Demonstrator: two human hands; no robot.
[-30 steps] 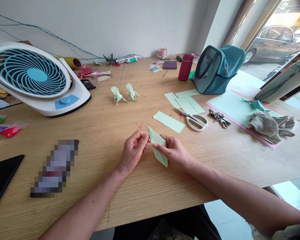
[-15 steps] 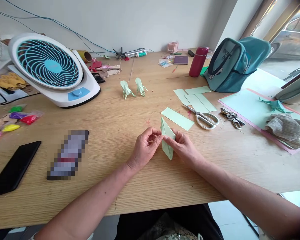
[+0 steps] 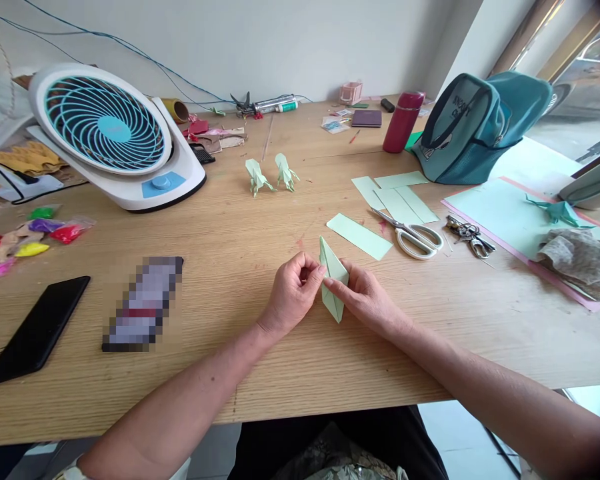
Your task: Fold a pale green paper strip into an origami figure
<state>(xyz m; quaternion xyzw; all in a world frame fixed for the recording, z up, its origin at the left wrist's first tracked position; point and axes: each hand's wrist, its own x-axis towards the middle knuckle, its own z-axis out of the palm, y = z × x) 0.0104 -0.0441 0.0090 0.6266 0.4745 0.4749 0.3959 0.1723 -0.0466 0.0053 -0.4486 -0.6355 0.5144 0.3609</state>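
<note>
A light-green folded paper (image 3: 334,303), long and pointed at both ends, is held upright between my hands above the table's front half. My right hand (image 3: 373,293) grips its right side, thumb across the front and fingers behind. With thumb and forefinger, my left hand (image 3: 293,287) pinches the paper's left edge; the other fingers are curled. Just beyond my hands lies a flat light-green paper strip (image 3: 360,237). White-handled scissors (image 3: 415,239) rest to its right, their blades over more green strips (image 3: 405,203). Two folded green paper figures (image 3: 256,177) stand farther back.
On the left are a white-and-blue fan (image 3: 115,133), a black phone-like slab (image 3: 37,330), a blurred-out device (image 3: 145,303) and colourful packets (image 3: 40,230). To the right are keys (image 3: 470,237), a red flask (image 3: 403,123), a teal backpack (image 3: 473,133) and a grey cloth (image 3: 575,257).
The view has shifted slightly, so the surroundings sit a little farther right. My right thumb has slid slightly lower on the folded paper, while both hands keep hold of it.
</note>
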